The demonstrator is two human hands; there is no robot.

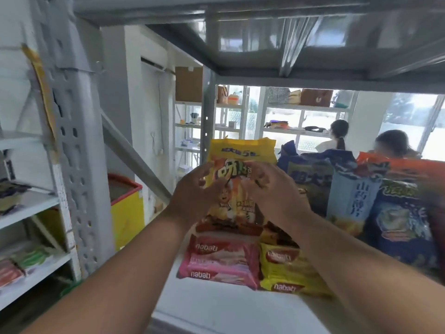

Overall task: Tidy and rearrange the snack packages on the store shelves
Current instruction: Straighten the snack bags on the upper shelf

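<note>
A tall yellow snack bag (pixel 240 153) stands upright at the left end of the white shelf (pixel 216 309). My left hand (pixel 195 194) grips its left side and my right hand (pixel 269 186) grips its front right, fingers curled on the foil. In front of it lie a pink Nabati wafer pack (pixel 221 261) and a yellow Nabati pack (pixel 289 271), flat on the shelf. To the right stand a dark blue bag (pixel 308 174), a light blue bag (pixel 354 201), a blue noodle-print bag (pixel 404 225) and an orange bag (pixel 409 167).
A grey shelf board (pixel 313 44) hangs low overhead. A perforated grey upright (pixel 69 153) stands to the left, with side shelves holding small packs (pixel 24 261). Two people stand beyond the bags near window shelves. A yellow bin (pixel 125 208) sits on the floor.
</note>
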